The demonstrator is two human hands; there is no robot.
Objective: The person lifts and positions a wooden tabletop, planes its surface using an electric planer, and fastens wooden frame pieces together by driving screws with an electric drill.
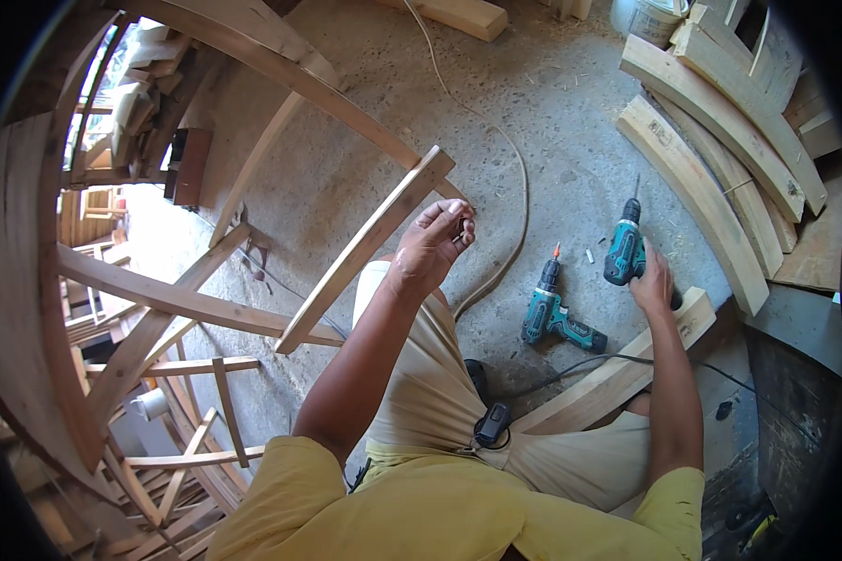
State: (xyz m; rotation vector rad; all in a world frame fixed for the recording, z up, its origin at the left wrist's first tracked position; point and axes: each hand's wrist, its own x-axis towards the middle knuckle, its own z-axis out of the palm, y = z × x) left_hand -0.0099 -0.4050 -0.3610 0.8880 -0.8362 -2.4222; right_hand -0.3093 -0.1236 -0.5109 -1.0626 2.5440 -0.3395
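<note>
My right hand (656, 283) is wrapped round the handle of a teal and black cordless drill (622, 249) with a long thin bit, held just over the floor on the right. A second cordless drill (559, 314), with a red-tipped bit, lies on the concrete to its left. My left hand (434, 245) is raised with its fingers curled together; whatever they may hold is too small to make out. Close beside it, a wooden crosspiece (370, 248) joins the ends of two rails of a wooden frame (178, 297).
Curved timber pieces (697, 201) are stacked on the right. A pale cable (524, 187) winds across the concrete floor (384, 70), and a dark cord (561, 374) passes over a wooden beam (617, 383) near my legs. A white bucket (647, 21) stands at the far right.
</note>
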